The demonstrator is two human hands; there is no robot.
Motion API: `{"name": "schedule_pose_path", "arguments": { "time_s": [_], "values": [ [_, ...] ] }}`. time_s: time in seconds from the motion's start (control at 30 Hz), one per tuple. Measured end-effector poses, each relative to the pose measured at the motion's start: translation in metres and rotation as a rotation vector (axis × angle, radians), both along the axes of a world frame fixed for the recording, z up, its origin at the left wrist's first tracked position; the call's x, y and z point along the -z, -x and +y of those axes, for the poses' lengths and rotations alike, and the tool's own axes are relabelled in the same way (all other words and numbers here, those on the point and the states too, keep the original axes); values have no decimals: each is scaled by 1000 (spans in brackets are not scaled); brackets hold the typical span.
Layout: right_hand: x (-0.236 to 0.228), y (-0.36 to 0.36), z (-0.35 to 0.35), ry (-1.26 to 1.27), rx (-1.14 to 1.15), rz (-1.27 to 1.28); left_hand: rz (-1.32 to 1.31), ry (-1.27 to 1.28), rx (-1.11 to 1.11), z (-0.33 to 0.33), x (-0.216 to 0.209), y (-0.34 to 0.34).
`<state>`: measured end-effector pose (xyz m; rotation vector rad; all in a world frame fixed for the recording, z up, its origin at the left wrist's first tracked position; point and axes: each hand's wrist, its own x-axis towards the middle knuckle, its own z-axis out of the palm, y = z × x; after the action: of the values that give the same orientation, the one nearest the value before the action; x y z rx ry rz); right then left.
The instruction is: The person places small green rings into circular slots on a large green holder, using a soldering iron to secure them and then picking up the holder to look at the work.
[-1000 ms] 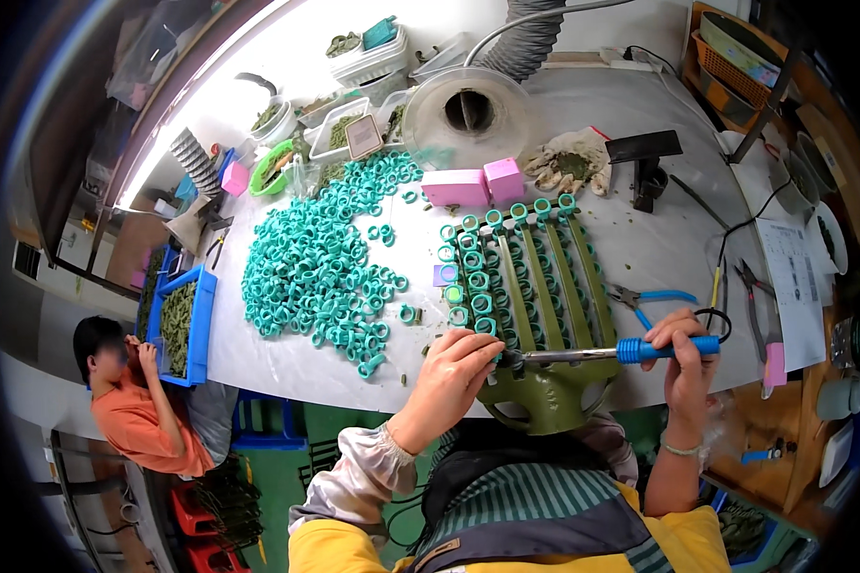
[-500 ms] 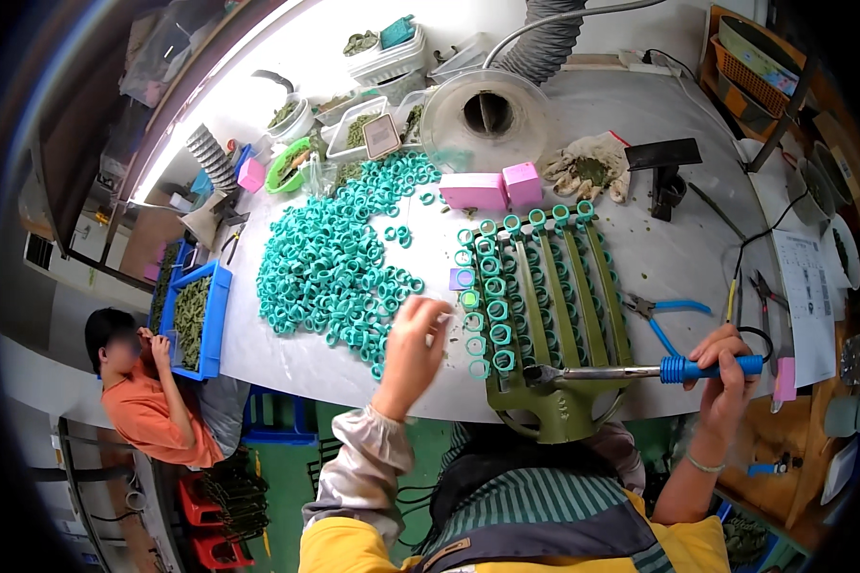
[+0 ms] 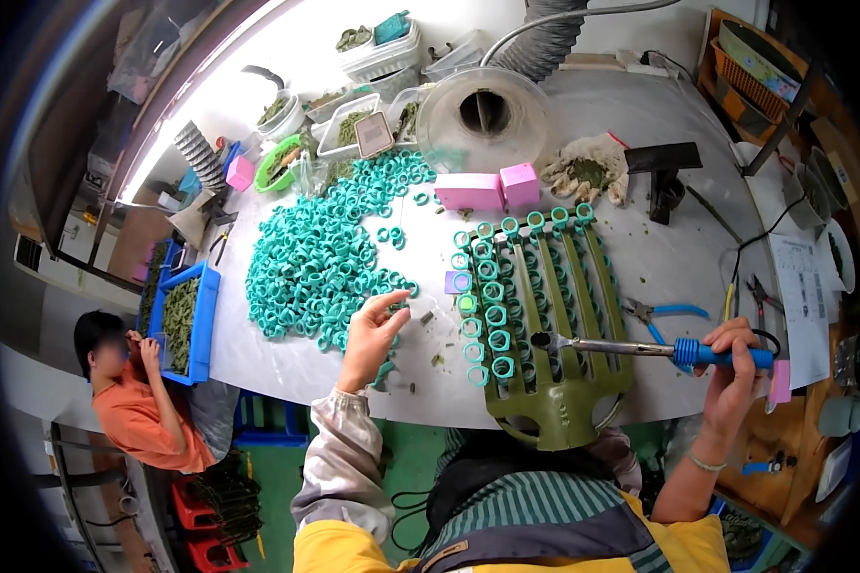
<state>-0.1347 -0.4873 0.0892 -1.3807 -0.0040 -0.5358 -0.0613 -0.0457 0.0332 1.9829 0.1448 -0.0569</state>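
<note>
My right hand (image 3: 733, 358) grips the blue handle of a soldering iron (image 3: 631, 348), its dark tip over the lower part of an olive-green branched frame (image 3: 556, 406). Teal rings (image 3: 499, 340) stand in rows along the frame's bars, with more along its left side. My left hand (image 3: 373, 339) is at the lower right edge of a big pile of loose teal rings (image 3: 315, 267). Its thumb and forefinger are apart, close to a ring, with nothing visible between them. The frame's lower end lies at the table edge, in front of my body.
Pink blocks (image 3: 470, 192) stand behind the frame, near a clear funnel-like hood (image 3: 484, 115). Blue-handled pliers (image 3: 664, 315), a glove (image 3: 588, 167) and a black stand (image 3: 663, 172) are at the right. A person in orange (image 3: 153, 411) sits left by a blue tray (image 3: 201, 325).
My left hand has moved left to the edge of the ring pile, its fingers spreading. The soldering iron's tip has risen slightly away from me over the frame.
</note>
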Motion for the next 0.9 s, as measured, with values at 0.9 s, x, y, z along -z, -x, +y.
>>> {"name": "schedule_pose_path", "arguments": {
  "time_s": [0.9],
  "values": [
    [30,-66,32,6,-65,-58,-590,-431,479,-119,-4,-94]
  ]
}}
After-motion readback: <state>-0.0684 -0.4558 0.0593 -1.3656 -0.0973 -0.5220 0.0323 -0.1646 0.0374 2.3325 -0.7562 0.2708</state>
